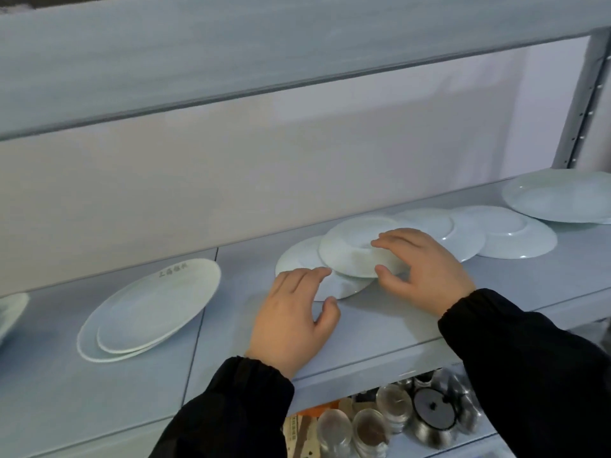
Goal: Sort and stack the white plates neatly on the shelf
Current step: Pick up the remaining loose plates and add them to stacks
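Several white plates lie on a pale grey shelf point(380, 328). An upside-down small plate point(350, 249) rests on a lower flat plate point(297, 256) at the middle. My right hand point(426, 262) grips the upside-down plate, fingers on its foot ring and thumb at its front rim. My left hand point(294, 312) lies on the lower plate's front edge, fingers spread, thumb touching the rim. Two more overturned plates point(439, 226) point(515, 236) overlap to the right. A large upright plate point(562, 196) sits at the far right. Two stacked upright plates point(148, 312) lie at the left.
A shelf board point(231, 54) hangs overhead, and a grey metal upright point(585, 104) stands at the right. Part of another white dish point(10, 312) shows at the left edge. On the shelf below are glass jars point(370, 428) and steel ware point(439, 411).
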Available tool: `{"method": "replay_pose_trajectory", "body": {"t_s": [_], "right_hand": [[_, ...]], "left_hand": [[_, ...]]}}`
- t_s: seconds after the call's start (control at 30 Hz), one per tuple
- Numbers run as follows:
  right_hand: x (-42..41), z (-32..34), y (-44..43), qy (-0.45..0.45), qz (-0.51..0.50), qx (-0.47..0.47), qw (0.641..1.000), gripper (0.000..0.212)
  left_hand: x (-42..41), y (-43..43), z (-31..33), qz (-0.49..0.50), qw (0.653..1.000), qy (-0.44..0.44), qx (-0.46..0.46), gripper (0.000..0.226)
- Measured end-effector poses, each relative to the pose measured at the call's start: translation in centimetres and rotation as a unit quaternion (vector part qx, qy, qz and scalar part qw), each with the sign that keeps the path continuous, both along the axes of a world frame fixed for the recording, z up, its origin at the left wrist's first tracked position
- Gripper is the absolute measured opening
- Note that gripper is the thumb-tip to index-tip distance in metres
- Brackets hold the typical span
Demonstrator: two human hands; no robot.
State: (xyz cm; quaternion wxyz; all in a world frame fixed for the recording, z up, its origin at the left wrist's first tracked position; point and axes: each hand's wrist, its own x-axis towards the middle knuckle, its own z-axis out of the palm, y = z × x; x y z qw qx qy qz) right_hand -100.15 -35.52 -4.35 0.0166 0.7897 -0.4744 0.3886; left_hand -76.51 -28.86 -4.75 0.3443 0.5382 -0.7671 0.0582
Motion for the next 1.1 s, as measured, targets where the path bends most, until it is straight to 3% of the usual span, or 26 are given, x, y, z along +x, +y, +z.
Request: {"method": "replay_pose_trajectory", "body": {"t_s": [0.43, 0.83, 1.1], "right_hand": [[-7.6, -0.5, -2.5, -0.042, -0.019, 0.027, 0.999, 0.056], [-7.6, -0.5, -2.8, -0.051, -0.003, 0.047, 0.998, 0.055], [-7.7, -0.4, -2.8, -0.059, -0.014, 0.056, 0.997, 0.06]], "left_hand": [[-10.5, -4.4, -0.7, -0.02, 0.999, -0.041, 0.011, 0.059], [-9.6, -7.7, -0.9, 0.049, 0.993, -0.077, 0.078, 0.07], [-8.7, -6.8, 0.1, 0.076, 0.993, 0.054, 0.077, 0.079]]}}
